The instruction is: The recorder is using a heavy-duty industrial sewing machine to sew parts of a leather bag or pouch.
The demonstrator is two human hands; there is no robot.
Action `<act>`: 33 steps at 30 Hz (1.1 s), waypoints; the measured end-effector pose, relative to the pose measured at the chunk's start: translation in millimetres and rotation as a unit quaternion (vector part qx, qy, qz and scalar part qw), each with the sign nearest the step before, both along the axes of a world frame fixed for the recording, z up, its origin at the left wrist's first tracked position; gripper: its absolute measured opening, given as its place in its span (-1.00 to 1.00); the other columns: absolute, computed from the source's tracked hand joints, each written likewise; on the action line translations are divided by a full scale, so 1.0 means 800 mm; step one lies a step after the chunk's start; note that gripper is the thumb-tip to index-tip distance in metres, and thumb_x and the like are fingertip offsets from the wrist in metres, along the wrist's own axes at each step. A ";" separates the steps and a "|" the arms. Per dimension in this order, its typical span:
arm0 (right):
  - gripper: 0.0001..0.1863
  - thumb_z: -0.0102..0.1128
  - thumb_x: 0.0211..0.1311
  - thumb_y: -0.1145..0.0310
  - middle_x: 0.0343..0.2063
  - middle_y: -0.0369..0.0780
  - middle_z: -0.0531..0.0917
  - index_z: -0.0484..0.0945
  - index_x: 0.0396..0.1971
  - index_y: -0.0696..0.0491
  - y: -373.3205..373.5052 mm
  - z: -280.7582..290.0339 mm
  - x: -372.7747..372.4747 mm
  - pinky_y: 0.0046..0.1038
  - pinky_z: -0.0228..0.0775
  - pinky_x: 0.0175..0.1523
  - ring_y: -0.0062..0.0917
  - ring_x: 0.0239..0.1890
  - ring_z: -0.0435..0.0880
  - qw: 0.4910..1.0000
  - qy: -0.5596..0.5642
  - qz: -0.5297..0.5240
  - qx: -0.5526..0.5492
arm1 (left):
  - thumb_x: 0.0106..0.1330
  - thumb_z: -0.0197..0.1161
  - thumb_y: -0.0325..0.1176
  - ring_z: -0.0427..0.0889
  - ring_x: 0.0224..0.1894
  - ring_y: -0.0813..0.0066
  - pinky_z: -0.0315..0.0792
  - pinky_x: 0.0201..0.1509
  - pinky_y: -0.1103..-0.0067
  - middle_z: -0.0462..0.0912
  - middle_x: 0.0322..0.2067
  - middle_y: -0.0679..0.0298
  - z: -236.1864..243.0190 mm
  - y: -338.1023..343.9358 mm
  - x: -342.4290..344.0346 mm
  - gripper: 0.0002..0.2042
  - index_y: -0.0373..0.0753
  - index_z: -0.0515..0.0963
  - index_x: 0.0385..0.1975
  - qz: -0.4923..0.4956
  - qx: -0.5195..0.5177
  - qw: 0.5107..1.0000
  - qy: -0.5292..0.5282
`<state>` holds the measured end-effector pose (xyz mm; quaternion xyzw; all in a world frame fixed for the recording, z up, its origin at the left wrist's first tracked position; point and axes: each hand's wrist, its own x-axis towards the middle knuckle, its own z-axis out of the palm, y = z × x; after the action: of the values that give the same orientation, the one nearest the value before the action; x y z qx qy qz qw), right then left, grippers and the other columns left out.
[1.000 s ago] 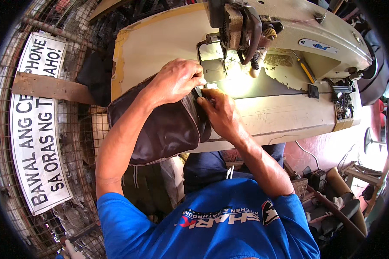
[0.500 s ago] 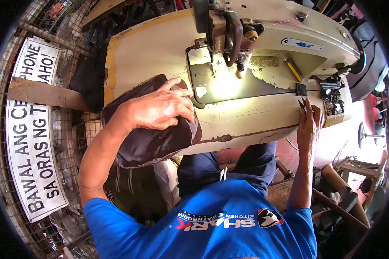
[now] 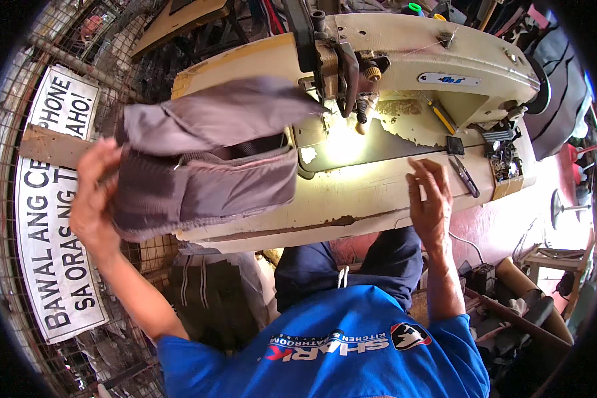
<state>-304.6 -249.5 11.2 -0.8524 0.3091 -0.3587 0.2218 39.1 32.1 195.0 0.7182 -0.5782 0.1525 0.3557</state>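
A dark brown fabric bag [image 3: 225, 199] is raised at the left end of the sewing table [image 3: 371, 189], its upper flap blurred and lifted so a dark opening shows. My left hand [image 3: 94, 202] grips the bag's left edge, with the fingertips partly behind the cloth. Over the table's front part, my right hand [image 3: 432, 205] holds nothing, its fingers bent and a little apart. Beside it on the right lies a pair of thread snips [image 3: 464, 178]. The bag's right end reaches close to the needle area of the sewing machine [image 3: 385, 46], where a lamp lights the bed.
A yellow-handled tool [image 3: 443, 118] rests on the machine bed near a small black block [image 3: 455, 144]. An open bobbin winder [image 3: 506, 162] sits at the table's right end. Wire mesh with a white sign [image 3: 60, 245] stands on the left. Grey cloth hangs below the table.
My left hand has moved left from the bag's top to its edge, and the bag has lifted and opened. My right hand has let go of the snips and moved left.
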 end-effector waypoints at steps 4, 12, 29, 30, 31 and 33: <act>-0.70 0.23 0.24 0.55 -0.21 -0.11 0.58 0.60 -0.02 0.08 0.021 0.010 0.029 -0.32 0.51 -0.08 -0.25 -0.20 0.63 0.998 0.002 0.064 0.027 | 0.22 0.19 -0.59 0.51 0.19 0.06 0.33 0.30 0.19 0.65 -0.04 0.05 -0.073 0.065 0.011 -0.80 -0.27 0.66 -0.20 -0.113 0.012 0.990 0.088; -0.75 0.22 0.25 0.54 -0.24 -0.06 0.61 0.62 -0.07 0.13 0.061 0.013 0.070 -0.29 0.52 -0.12 -0.20 -0.23 0.66 0.980 -0.017 0.158 0.123 | 0.37 0.14 -0.59 0.56 0.13 0.40 0.38 0.23 0.50 0.60 0.05 0.13 -0.098 -0.001 0.035 -0.69 -0.39 0.52 0.10 0.038 0.055 0.969 0.236; -0.44 0.17 0.32 0.30 0.11 0.12 0.46 0.32 0.22 0.28 0.088 0.074 0.192 -0.10 0.35 0.22 0.03 0.12 0.46 0.965 0.015 0.260 0.005 | 0.32 0.27 -0.21 0.43 -0.41 0.54 0.39 -0.17 0.52 0.31 -0.47 0.39 -0.118 -0.086 0.102 -0.71 -0.13 0.31 -0.51 -0.409 -0.130 0.723 0.541; -0.41 0.15 0.35 0.22 0.13 0.13 0.45 0.31 0.23 0.29 0.089 0.073 0.200 -0.09 0.34 0.24 0.04 0.14 0.45 0.961 0.035 0.273 -0.040 | 0.32 0.29 -0.16 0.38 -0.45 0.57 0.36 -0.20 0.55 0.26 -0.49 0.40 -0.117 -0.075 0.107 -0.67 -0.10 0.28 -0.54 -0.417 -0.173 0.712 0.538; -0.35 0.07 0.40 0.09 0.17 0.19 0.41 0.29 0.24 0.33 0.088 0.073 0.207 -0.07 0.30 0.28 0.07 0.18 0.43 0.957 0.065 0.279 -0.050 | 0.31 0.27 -0.22 0.34 -0.45 0.61 0.29 -0.22 0.60 0.24 -0.50 0.41 -0.118 -0.066 0.112 -0.71 -0.10 0.29 -0.53 -0.425 -0.214 0.687 0.549; -0.34 0.04 0.42 0.06 0.15 0.22 0.41 0.29 0.23 0.36 0.081 0.072 0.221 -0.07 0.32 0.28 0.08 0.18 0.44 0.956 0.108 0.272 -0.034 | 0.30 0.27 -0.27 0.33 -0.44 0.61 0.28 -0.21 0.60 0.24 -0.50 0.41 -0.117 -0.054 0.120 -0.73 -0.10 0.29 -0.53 -0.456 -0.223 0.664 0.549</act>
<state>-127.7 -185.0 68.6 -0.9449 0.0750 -0.2013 0.2472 135.4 -11.4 101.3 0.2178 -0.4821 -0.3261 0.7834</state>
